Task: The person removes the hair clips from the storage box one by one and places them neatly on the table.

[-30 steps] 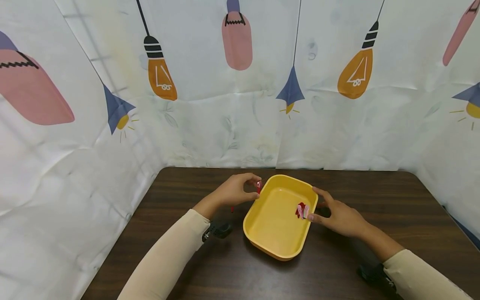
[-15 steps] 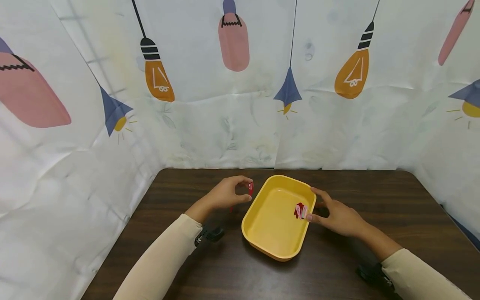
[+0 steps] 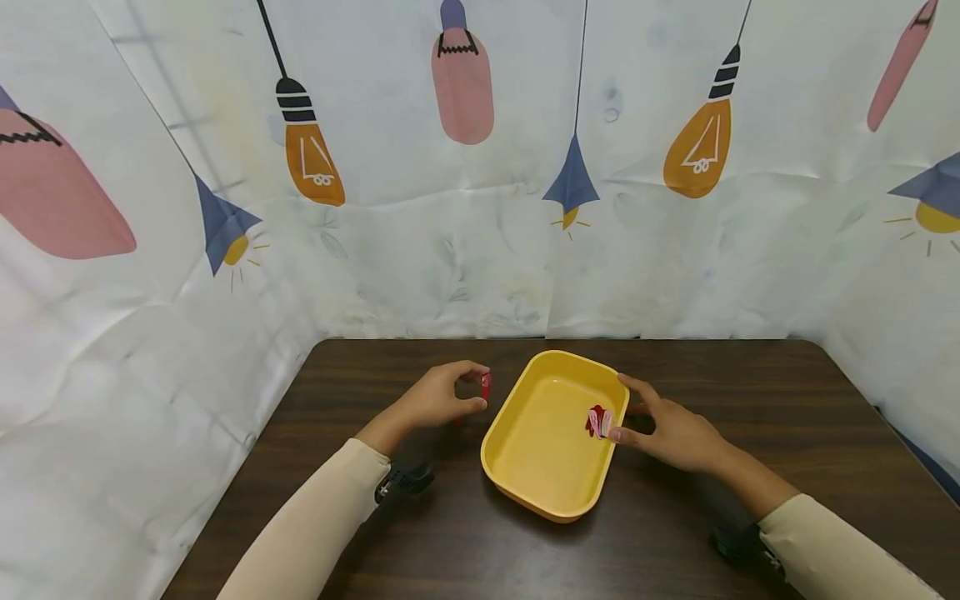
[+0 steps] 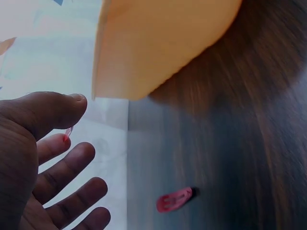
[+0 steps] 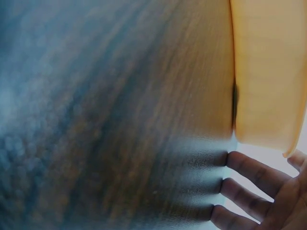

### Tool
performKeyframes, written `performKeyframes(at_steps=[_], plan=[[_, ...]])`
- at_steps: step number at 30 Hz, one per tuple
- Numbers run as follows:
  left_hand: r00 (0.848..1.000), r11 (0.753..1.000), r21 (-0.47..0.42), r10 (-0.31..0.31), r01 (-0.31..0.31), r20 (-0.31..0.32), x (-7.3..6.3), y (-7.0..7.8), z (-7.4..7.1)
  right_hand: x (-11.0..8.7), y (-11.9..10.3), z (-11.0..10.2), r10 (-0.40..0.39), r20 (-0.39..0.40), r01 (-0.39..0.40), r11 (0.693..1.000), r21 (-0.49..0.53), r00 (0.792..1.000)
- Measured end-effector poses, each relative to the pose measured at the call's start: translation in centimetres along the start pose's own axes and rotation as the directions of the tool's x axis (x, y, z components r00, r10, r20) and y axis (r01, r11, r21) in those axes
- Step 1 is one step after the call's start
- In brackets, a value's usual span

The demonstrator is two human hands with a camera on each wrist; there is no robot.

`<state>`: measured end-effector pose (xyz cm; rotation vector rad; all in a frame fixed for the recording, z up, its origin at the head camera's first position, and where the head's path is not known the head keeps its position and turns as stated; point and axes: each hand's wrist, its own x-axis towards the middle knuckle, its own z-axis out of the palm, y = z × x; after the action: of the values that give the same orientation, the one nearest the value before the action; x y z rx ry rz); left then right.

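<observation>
My left hand (image 3: 438, 398) pinches a small red hair clip (image 3: 486, 386) between thumb and fingertips, left of the yellow tray (image 3: 498, 487). In the left wrist view only a sliver of that hair clip shows behind the thumb. Below this hand another red snap hair clip (image 4: 175, 200) lies on the table; in the head view the hand mostly covers it. My right hand (image 3: 686, 435) holds the tray's right rim, with the thumb over the edge and the index finger near the far corner. Beside that thumb, inside the tray, sits a small cluster of red and pink hair clips (image 3: 598, 422).
The dark wooden table (image 3: 420, 550) carries the tray near its middle. A white sheet (image 3: 420, 275) printed with lamps and bulbs hangs behind the table and along its left side. Both wrists wear dark straps with small devices.
My left hand has moved left, away from the tray's rim, with the red hair clip still pinched. The right hand stays at the tray, and the hair clips inside have not moved.
</observation>
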<state>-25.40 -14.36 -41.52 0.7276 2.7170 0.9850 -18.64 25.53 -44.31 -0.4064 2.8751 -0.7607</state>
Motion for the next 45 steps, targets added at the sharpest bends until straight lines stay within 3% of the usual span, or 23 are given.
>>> performKeyframes(at_steps=[15,28,45], plan=[[0.998,0.999,0.018,-0.05,0.051,-0.029,-1.6,-1.9,-0.3,0.0,0.0,0.0,0.0,0.002,0.0,1.0,0.0,1.0],[0.998,0.997,0.055,-0.043,0.045,-0.04,-2.4,-4.1,-0.2,0.0,0.0,-0.1,0.004,0.007,-0.004,1.0,0.0,1.0],[0.999,0.994,0.105,-0.024,0.027,-0.033,-3.2,-5.8,0.2,0.0,0.0,0.0,0.011,0.014,-0.011,1.0,0.005,1.0]])
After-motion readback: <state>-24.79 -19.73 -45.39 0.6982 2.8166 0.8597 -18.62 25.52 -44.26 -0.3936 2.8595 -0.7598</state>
